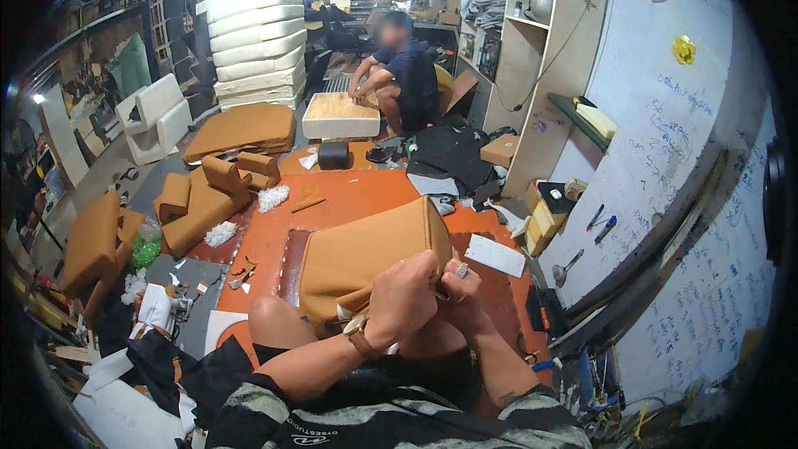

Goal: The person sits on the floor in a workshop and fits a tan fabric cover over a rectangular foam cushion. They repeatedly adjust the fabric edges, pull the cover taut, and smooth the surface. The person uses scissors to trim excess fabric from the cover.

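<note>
A tan upholstered cushion (362, 254) rests at my knees, tilted up, its cover creased along the near edge. My left hand (405, 299), a watch on its wrist, is closed in a fist at the cushion's near right edge. Close beside it my right hand (460, 289), with a ring on a finger, is closed too, at the cushion's right corner. Both seem to grip the edge of the cushion cover, but the fingertips are largely hidden. A bit of white material shows under the cushion's near edge by the watch.
Orange sheets (349, 191) cover the floor. Tan padded pieces (208, 208) and white stuffing (273, 197) lie to the left. A white strip (495, 255) is at the right. Ahead, a co-worker (407, 75) squats at a white foam block (341, 116); stacked foam (253, 33) stands behind.
</note>
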`<state>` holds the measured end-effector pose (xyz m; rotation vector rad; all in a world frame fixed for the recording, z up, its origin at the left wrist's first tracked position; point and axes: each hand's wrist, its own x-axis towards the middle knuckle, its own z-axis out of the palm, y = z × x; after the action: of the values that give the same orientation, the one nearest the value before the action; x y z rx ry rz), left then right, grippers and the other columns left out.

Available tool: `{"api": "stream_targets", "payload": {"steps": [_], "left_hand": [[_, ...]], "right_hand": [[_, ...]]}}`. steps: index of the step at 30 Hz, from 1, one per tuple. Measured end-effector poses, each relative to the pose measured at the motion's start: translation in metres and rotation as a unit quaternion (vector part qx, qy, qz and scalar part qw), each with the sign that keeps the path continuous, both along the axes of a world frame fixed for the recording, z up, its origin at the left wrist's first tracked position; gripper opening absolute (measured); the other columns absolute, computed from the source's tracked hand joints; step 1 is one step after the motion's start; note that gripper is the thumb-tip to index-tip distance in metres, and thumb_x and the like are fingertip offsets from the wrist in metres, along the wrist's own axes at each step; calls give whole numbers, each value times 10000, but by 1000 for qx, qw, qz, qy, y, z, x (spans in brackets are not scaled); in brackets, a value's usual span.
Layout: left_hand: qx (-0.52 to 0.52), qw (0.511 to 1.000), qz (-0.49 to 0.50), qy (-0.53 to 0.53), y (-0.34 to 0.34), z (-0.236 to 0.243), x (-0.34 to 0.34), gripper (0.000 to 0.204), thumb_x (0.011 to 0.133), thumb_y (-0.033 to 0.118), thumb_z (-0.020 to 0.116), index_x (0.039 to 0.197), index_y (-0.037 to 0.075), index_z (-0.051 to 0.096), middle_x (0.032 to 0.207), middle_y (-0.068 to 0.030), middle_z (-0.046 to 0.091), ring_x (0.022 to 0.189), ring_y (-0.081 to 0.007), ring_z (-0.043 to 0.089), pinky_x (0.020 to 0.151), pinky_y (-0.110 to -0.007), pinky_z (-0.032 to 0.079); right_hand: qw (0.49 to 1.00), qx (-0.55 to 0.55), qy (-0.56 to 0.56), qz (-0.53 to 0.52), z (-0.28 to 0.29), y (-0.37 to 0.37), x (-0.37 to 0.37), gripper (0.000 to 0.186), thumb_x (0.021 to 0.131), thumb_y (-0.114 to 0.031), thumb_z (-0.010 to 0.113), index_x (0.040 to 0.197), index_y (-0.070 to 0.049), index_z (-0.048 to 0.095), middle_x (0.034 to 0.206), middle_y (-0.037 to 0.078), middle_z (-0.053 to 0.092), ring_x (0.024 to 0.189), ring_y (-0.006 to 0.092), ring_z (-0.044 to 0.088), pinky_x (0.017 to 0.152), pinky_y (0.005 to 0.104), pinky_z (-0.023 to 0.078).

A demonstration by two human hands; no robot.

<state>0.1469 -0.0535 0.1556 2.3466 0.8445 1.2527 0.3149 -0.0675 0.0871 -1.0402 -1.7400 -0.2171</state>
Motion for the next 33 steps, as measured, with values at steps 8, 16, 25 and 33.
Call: {"api": "stream_targets", "payload": {"steps": [8,16,25,33], "left_hand": [[9,989,-41,145,-6,-39,36,129,834,86,629,941,77,558,825,-153,665,829,-380,676,701,-491,540],[-20,950,-154,270,-10,-132,34,143,872,144,630,981,79,564,870,-153,686,779,-366,700,624,-485,558],[-135,892,-229,365,-28,-126,39,146,925,114,569,1057,55,584,789,-196,703,720,-398,725,607,-520,580],[-185,870,-258,378,-42,-136,42,168,934,112,551,1046,2,613,782,-226,700,733,-412,725,604,-527,590]], "right_hand": [[999,-18,22,-32,-77,-23,32,268,693,-11,729,696,-101,477,670,79,426,654,317,526,633,475,435],[988,-116,62,-81,-170,-54,20,172,695,-100,772,787,-101,627,743,104,584,720,337,613,673,444,491],[783,-613,99,23,-94,-82,86,476,804,-172,820,1242,-41,688,1184,161,718,1094,287,686,945,413,544],[874,-322,346,113,-26,-22,103,819,941,-585,671,1539,-73,445,1622,132,403,1508,349,337,1209,491,287]]}}
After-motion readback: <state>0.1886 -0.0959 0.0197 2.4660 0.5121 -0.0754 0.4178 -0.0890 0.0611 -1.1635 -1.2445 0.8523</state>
